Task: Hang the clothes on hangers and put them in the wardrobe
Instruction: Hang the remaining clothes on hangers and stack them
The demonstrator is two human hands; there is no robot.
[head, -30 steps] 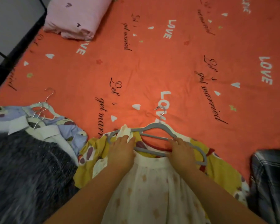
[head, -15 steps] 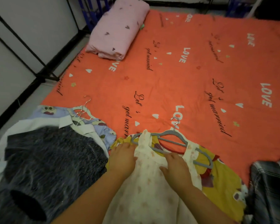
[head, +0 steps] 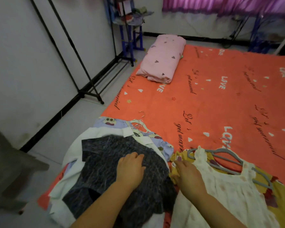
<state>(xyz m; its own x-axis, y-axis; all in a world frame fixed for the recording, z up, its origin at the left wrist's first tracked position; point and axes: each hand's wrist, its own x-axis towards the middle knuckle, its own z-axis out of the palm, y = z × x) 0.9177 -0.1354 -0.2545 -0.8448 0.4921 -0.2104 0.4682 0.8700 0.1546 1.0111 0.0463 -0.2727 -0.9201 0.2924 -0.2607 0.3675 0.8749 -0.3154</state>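
Observation:
A cream sleeveless dress [head: 224, 186] lies on a grey hanger [head: 224, 159] over a yellow patterned garment [head: 280, 201] at the bed's near edge. My right hand [head: 186, 173] rests flat at the dress's left side, fingers apart, holding nothing. To the left lies a pile of hung clothes, topped by a dark speckled shirt [head: 122, 162] over a white shirt [head: 89, 139] and a lilac cartoon-print one [head: 109, 122]. My left hand [head: 132, 168] lies flat on the dark shirt. Metal hanger hooks [head: 141, 120] stick out at the pile's top.
The orange bedcover [head: 212, 99] spreads ahead, with a folded pink quilt [head: 163, 58] at its far left. A black clothes rack [head: 82, 66] stands along the left wall. A blue-legged stand [head: 130, 33] with clutter is in the far corner. Grey floor lies at left.
The view lifted, showing the wall and rack. My left hand left the cream dress and moved left onto the dark shirt. My right hand shifted to the dress's left edge.

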